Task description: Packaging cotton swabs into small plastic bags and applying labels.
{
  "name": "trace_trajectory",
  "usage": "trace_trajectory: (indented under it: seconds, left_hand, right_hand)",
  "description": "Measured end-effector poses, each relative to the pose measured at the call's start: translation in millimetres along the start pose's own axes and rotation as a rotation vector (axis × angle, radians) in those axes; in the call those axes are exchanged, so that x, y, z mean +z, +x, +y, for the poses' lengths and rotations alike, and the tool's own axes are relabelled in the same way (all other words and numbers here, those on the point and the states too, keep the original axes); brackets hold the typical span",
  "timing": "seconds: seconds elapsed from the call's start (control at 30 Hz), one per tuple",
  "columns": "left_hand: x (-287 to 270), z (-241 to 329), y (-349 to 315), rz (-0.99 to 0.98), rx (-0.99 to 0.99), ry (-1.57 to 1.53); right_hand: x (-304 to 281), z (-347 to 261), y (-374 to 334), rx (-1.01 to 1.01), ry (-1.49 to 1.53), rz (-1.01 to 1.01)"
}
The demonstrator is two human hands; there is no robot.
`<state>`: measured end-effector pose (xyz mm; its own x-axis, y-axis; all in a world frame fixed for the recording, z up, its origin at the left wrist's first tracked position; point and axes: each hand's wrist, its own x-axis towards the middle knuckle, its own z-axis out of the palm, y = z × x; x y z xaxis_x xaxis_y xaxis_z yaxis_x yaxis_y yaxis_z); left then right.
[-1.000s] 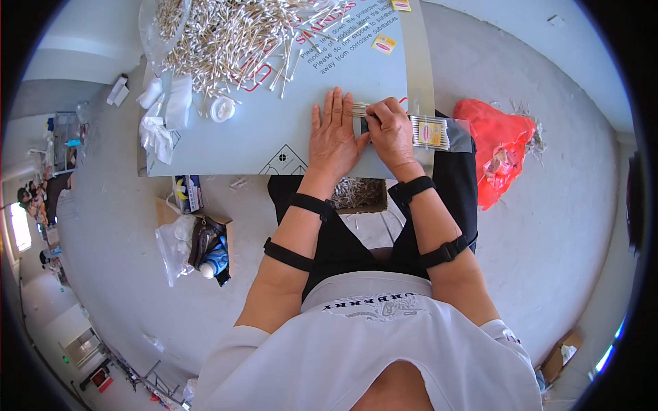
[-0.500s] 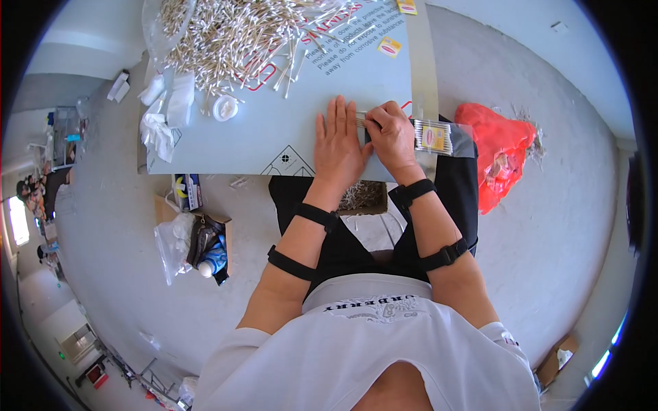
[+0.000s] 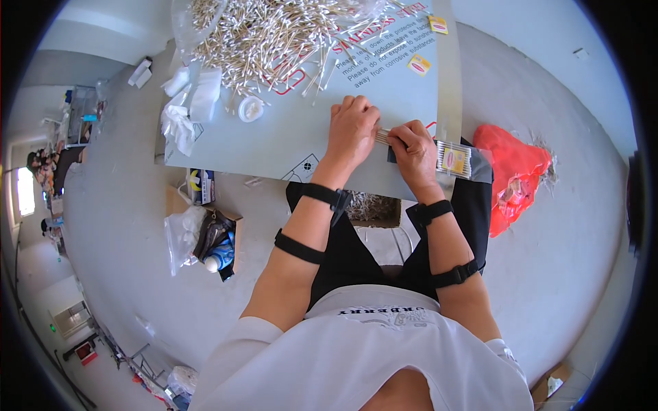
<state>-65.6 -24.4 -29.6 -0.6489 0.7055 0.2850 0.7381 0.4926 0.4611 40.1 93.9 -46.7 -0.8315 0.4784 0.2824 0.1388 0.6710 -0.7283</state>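
My left hand (image 3: 353, 131) has its fingers curled around one end of a small bunch of cotton swabs (image 3: 383, 136) above the table. The other end of that bunch is pinched by my right hand (image 3: 414, 149), whose knuckles face up. Just right of that hand, a clear plastic packet (image 3: 454, 159) of swabs in a row with a yellow label lies across the table's right edge. A small dark piece (image 3: 392, 155) shows beside my right fingers; I cannot tell what it is. A large pile of loose cotton swabs (image 3: 267, 41) covers the far left of the table.
Yellow cards (image 3: 419, 65) lie at the far right of the table (image 3: 253, 147). A round white tub (image 3: 251, 109) and crumpled white plastic (image 3: 179, 127) sit at its left. On the floor are a red bag (image 3: 504, 171), an open carton (image 3: 236, 246), and a box of swabs (image 3: 373, 210).
My left hand has gone from lying flat to curled fingers and lifted slightly, gripping the swabs. My right hand remains at the bunch. The whole view has shifted a little.
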Motion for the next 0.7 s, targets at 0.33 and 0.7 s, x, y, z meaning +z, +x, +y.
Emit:
trace_trajectory:
  seconds: [0.33, 0.7]
  left_hand:
    - [-1, -45, 17, 0.465, -0.244, 0.220]
    - [-9, -77, 8, 0.211, -0.443, 0.297]
  right_hand:
    - [-2, 0, 1, 0.024, 0.016, -0.029]
    - [-3, 0, 1, 0.035, 0.043, -0.029]
